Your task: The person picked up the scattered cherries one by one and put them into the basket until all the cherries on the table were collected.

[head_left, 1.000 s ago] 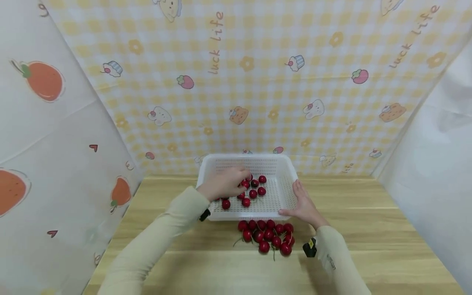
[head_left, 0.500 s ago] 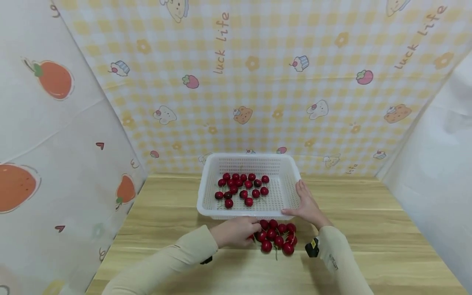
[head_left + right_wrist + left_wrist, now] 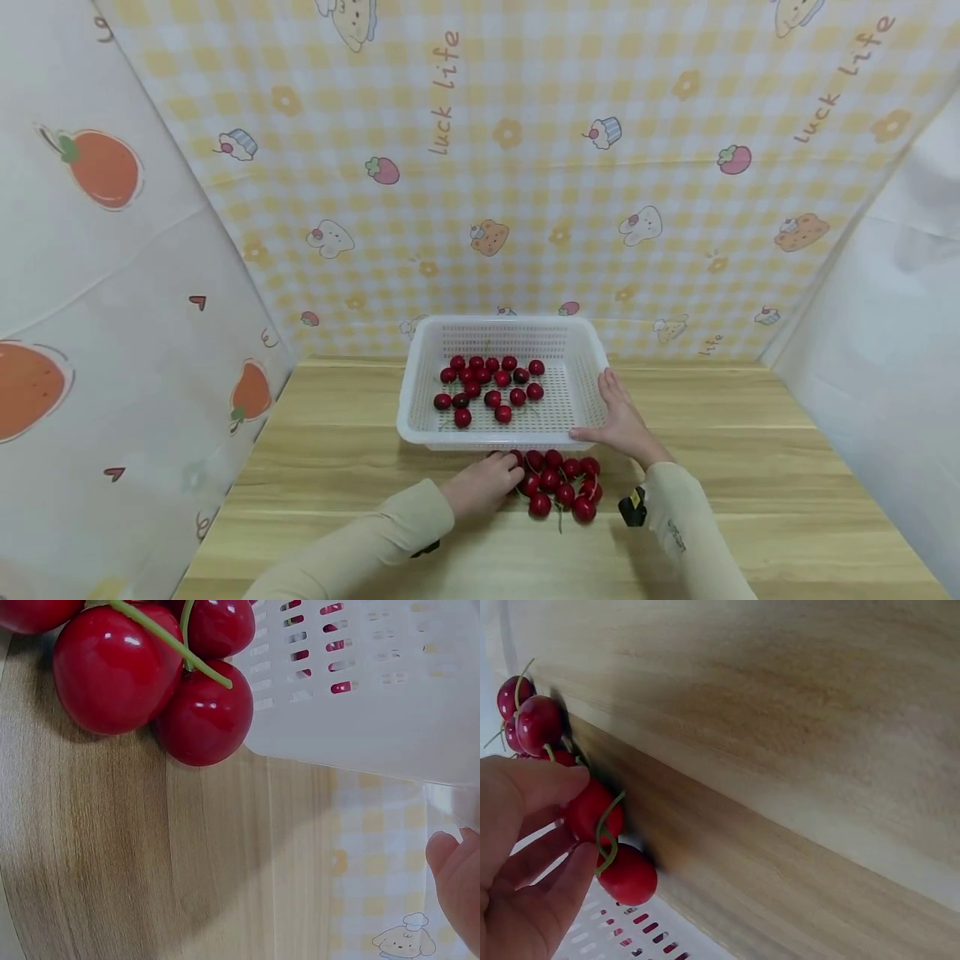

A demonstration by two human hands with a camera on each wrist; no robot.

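Cherries (image 3: pixel 550 480): piled on the desk (image 3: pixel 750 483) before the basket (image 3: pixel 487 437), others inside.
Left grip (image 3: pixel 483 486): narrow, pinching one cherry (image 3: pixel 592 806).
Right grip (image 3: pixel 621 423): spread wide against the basket's corner.
Picking: squeeze softly, work the curled stem (image 3: pixel 600 829) free before lifting.

The basket (image 3: pixel 487 437) stands near the back of the desk (image 3: pixel 750 467), just before the back cloth (image 3: pixel 525 192), with side sheets to the left (image 3: pixel 150 300) and right (image 3: pixel 885 350). Inside it, the cherries (image 3: pixel 472 389) lie mostly across the left and middle, leaving the right end bare. Before the basket, toward its right half, a loose cluster (image 3: pixel 550 480) lies on the desk. Of the hands, the left hand (image 3: pixel 483 485) is at the cluster's left end, one cherry (image 3: pixel 592 814) between thumb and finger; the right hand (image 3: pixel 624 427) is at the basket's right front corner.
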